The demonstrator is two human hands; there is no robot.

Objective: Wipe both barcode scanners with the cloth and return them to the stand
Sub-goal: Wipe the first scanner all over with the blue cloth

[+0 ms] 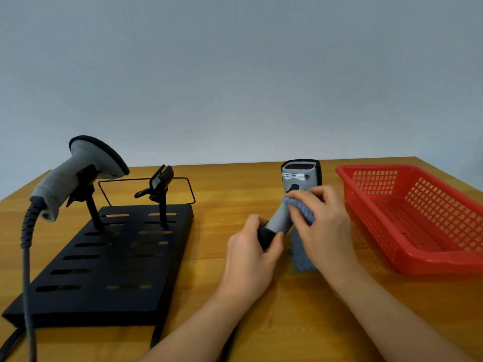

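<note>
Wooden table [235,296] set against a plain pale grey wall [235,61]. Near the table's middle right, second scanner [298,189], grey with a black end cap, being held off the surface, head tilting up and away, dark window facing the camera, white label strip just beneath it. Left hand [251,259] gripping the black butt end of the handle, thumb and fingers curling round it. Right hand [324,226] pressing a bunched blue cloth [300,209] against the grey handle just below the head, fingers bending over the cloth and pinching it; a loose tail of the cloth hanging down under the palm toward the table.

Further left, black slotted stand [104,265] lying flat on the table, two upright cradles rising from its far end. Right cradle [159,185] standing vacant, clip open. Left cradle [86,186] carrying the first scanner [83,168], grey, head pointing up and right, handle sloping down to the left. Ribbed grey cable [26,257] dropping from its handle past the stand's left edge and out of the bottom of the view. Thin black wire frame [146,190] lying behind the stand.

At the right, red plastic basket [431,259] with perforated walls sitting just beside the right hand, not touching it.
</note>
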